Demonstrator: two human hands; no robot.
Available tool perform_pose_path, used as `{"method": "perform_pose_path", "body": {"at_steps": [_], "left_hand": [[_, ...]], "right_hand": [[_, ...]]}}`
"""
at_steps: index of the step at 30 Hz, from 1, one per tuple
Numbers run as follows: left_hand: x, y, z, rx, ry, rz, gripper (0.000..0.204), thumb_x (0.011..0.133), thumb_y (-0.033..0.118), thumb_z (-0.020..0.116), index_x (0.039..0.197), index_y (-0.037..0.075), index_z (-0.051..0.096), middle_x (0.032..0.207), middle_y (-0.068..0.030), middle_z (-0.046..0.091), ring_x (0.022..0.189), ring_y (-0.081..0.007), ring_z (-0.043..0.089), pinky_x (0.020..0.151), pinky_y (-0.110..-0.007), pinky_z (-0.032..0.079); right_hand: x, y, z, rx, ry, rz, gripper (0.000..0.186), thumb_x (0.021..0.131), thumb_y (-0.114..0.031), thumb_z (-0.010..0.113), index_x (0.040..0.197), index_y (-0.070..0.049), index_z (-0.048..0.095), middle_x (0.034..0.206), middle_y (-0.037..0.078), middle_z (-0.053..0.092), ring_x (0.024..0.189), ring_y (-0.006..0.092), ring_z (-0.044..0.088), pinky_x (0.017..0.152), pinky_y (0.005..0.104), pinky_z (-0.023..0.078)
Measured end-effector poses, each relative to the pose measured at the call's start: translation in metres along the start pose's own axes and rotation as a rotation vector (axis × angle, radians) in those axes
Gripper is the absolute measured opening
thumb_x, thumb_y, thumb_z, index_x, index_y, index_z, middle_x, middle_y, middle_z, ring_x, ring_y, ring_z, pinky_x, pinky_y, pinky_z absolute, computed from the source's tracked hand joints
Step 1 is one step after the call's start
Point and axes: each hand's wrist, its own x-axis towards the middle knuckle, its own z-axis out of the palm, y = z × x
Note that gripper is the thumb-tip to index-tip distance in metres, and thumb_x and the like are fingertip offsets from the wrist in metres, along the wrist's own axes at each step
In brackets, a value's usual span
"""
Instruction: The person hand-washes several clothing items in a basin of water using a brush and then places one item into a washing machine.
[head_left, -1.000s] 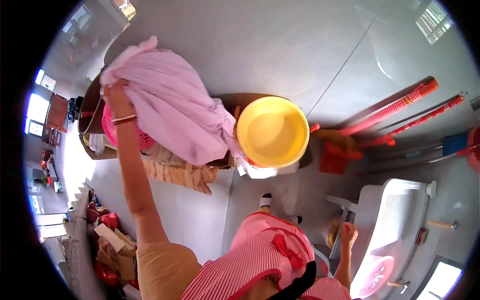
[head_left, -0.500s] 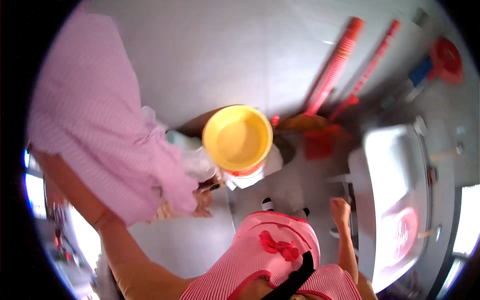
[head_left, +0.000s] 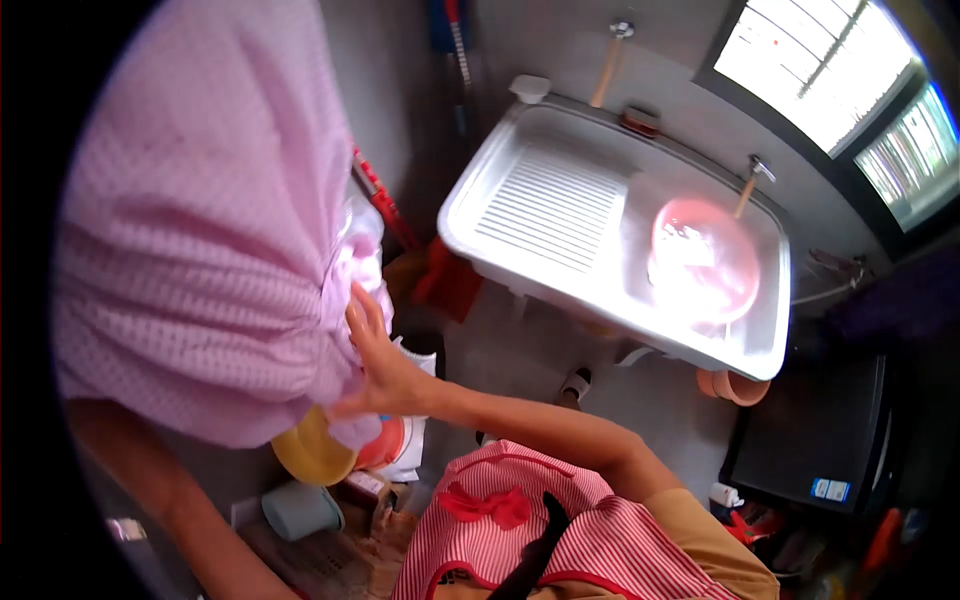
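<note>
A large lilac cloth (head_left: 210, 220) with a waffle texture hangs in gathered folds at the left. My left forearm (head_left: 160, 475) rises from below and runs behind the lower edge of the cloth, which hides my left hand. Stretched across to the left, my right hand (head_left: 385, 365) is at the right edge of the cloth, by its bunched part. Its fingers are extended and the thumb is apart from them, touching or very near the fabric. Under the cloth, a yellow basin (head_left: 312, 450) partly shows beside an orange-red container (head_left: 383, 443).
A white sink (head_left: 550, 215) with a ribbed washboard stands at the right, holding a pink basin (head_left: 705, 260). Two taps and a window (head_left: 820, 60) are on its wall. A black cabinet (head_left: 810, 440) stands lower right. A pale blue bucket (head_left: 300, 510) sits at lower left.
My view has swung to the right toward the sink. My right hand, closed beside the sink before, has crossed left to the cloth and opened. The cloth is raised and its folds have shifted.
</note>
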Motion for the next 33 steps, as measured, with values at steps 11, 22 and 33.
{"method": "perform_pose_path", "body": {"at_steps": [11, 22, 33], "left_hand": [[0.048, 0.303, 0.245, -0.517, -0.175, 0.259, 0.017, 0.074, 0.013, 0.057, 0.088, 0.003, 0.054, 0.085, -0.009, 0.054, 0.081, -0.0222, 0.055, 0.076, -0.03, 0.044], [-0.116, 0.428, 0.437, -0.849, -1.06, 0.385, 0.018, 0.075, 0.013, 0.058, 0.089, 0.003, 0.053, 0.085, -0.0089, 0.052, 0.082, -0.0216, 0.054, 0.078, -0.029, 0.043], [-0.166, 0.407, 0.499, -0.616, -1.515, 0.387, 0.041, 0.068, 0.016, 0.062, 0.102, -0.002, 0.047, 0.098, -0.0147, 0.047, 0.089, -0.0263, 0.051, 0.08, -0.032, 0.041]], "right_hand": [[0.118, 0.037, -0.274, 0.306, 0.427, 0.182, 0.042, 0.077, -0.011, 0.04, 0.118, 0.0, 0.04, 0.105, 0.017, 0.05, 0.096, 0.0288, 0.048, 0.083, 0.0328, 0.037], [-0.031, 0.163, -0.46, -0.836, 0.009, 1.003, 0.06, 0.063, -0.032, 0.072, 0.116, -0.01, 0.053, 0.114, 0.02, 0.052, 0.113, 0.0351, 0.045, 0.094, 0.0414, 0.038], [-0.278, 0.106, -0.581, -0.04, 1.211, 1.222, 0.014, 0.077, -0.016, 0.057, 0.088, -0.008, 0.058, 0.066, 0.004, 0.054, 0.055, 0.0131, 0.05, 0.043, 0.0218, 0.043]]}}
